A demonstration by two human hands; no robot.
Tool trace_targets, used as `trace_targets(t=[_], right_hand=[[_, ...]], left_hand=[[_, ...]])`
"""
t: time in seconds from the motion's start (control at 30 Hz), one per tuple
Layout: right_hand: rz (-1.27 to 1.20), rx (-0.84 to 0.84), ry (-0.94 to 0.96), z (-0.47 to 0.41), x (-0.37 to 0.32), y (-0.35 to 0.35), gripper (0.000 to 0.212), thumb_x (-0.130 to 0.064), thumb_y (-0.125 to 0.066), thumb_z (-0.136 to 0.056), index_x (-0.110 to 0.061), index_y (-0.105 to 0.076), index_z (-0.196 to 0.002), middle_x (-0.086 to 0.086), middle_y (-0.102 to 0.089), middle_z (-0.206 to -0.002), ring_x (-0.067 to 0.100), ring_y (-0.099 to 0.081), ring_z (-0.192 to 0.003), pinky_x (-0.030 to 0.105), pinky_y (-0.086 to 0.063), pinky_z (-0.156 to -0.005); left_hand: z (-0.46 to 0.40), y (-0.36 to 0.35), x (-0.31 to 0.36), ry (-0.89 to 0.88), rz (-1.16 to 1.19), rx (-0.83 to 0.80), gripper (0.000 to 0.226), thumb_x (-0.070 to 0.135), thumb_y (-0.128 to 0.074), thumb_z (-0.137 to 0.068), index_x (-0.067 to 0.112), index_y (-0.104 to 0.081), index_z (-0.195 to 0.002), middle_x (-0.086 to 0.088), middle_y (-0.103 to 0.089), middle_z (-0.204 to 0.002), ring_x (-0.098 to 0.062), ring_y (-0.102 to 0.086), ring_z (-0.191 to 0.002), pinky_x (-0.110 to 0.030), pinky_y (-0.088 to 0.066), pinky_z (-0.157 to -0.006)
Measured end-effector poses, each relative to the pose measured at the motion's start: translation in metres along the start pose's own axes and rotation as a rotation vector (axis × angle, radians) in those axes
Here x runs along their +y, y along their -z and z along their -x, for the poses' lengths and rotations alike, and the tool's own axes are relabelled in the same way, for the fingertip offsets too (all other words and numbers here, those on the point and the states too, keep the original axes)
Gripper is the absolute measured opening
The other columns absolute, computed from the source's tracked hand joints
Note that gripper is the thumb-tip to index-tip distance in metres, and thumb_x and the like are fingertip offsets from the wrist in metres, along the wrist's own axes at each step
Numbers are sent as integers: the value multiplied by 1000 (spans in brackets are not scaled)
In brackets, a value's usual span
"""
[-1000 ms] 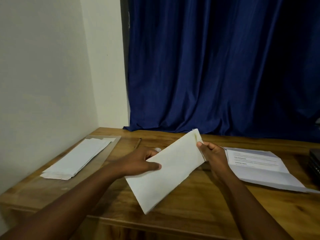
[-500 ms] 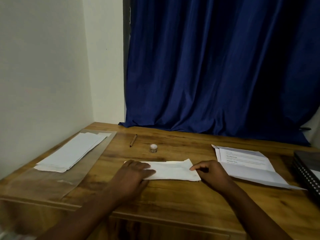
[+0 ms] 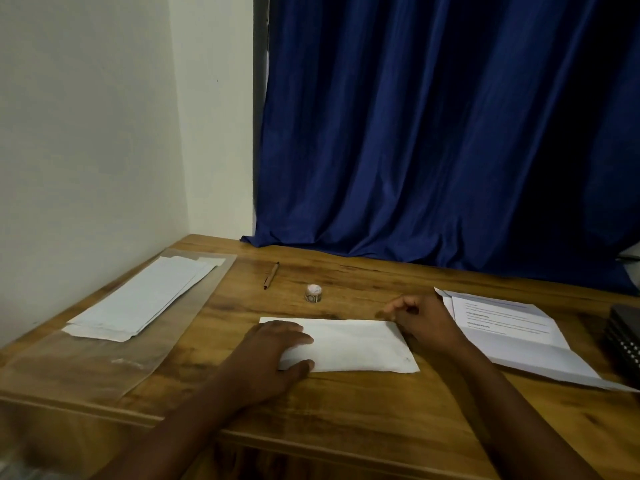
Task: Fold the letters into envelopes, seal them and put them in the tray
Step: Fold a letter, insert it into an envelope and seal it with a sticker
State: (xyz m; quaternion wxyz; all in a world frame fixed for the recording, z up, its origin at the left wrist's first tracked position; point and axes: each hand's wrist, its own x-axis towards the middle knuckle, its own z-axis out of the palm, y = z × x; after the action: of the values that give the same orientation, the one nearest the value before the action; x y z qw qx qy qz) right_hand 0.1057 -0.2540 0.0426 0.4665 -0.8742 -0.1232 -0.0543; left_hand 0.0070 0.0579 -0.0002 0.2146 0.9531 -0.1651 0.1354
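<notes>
A white envelope (image 3: 360, 346) lies flat on the wooden table (image 3: 346, 427) in front of me. My left hand (image 3: 277, 355) rests on its left end, fingers straight, pressing it down. Just off the envelope's upper right corner, my right hand (image 3: 420, 317) hovers with loosely curled fingers and holds nothing. A clear plastic tray (image 3: 145, 344) at the left holds a pile of white envelopes (image 3: 149, 299). To the right sits a stack of printed letters (image 3: 509, 327) with unfolded sheets beneath it.
A small sticker roll (image 3: 313, 293) and a brown pen (image 3: 271, 275) lie behind the envelope. A dark notebook (image 3: 625, 337) sits at the right edge. A blue curtain (image 3: 433, 133) hangs behind the table; a white wall (image 3: 86, 133) bounds the left.
The envelope, held up in both hands a second ago, now lies flat on the table. My right hand has let go of its right end and lifted slightly.
</notes>
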Motion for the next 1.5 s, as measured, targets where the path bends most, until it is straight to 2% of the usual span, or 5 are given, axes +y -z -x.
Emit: trace_targets(t=[0.1, 0.43, 0.73, 1.0, 1.5], right_hand=[[-154, 77, -5, -20, -20, -16, 16, -12, -66, -97, -22, -78, -93, -7, -77, -93, 12, -73, -91, 17, -57, -69], [-140, -62, 12, -46, 6, -48, 16, -22, -71, -93, -25, -76, -108, -5, -78, -95, 13, -73, -93, 33, -58, -89], [-186, -56, 10, -55, 12, -46, 24, -22, -72, -92, -23, -74, -115, -5, -78, -100, 12, -74, -96, 41, -60, -94], [-511, -30, -6, -47, -12, -38, 20, -13, -64, -99, -14, -74, -116, 3, -80, -100, 11, -75, -84, 21, -59, -72], [-557, -34, 71, -44, -19, -44, 20, -19, -69, -96, -18, -73, -115, 5, -80, -98, 19, -75, -86, 26, -59, -74]], left_hand=[[-3, 2, -1, -15, 97, 57, 50, 61, -63, -90, 43, -57, -136, 27, -45, -144, 12, -33, -131, -19, -26, -114], [-56, 25, 0, 84, 216, 234, 37, 28, -79, -86, 40, -63, -117, 37, -52, -110, 15, -54, -100, -5, -40, -87], [-148, -3, 0, 380, 27, 29, 43, 54, -80, -77, 22, -65, -102, 7, -69, -92, -15, -66, -90, -31, -53, -75], [-145, -18, 37, 204, 1114, 23, 58, 0, -76, -86, 20, -54, -136, -6, -73, -118, -31, -74, -101, -52, -60, -90], [-148, -14, 27, 161, 1226, 20, 43, 2, -70, -90, 13, -62, -131, -10, -72, -121, -28, -71, -110, -45, -59, -93]])
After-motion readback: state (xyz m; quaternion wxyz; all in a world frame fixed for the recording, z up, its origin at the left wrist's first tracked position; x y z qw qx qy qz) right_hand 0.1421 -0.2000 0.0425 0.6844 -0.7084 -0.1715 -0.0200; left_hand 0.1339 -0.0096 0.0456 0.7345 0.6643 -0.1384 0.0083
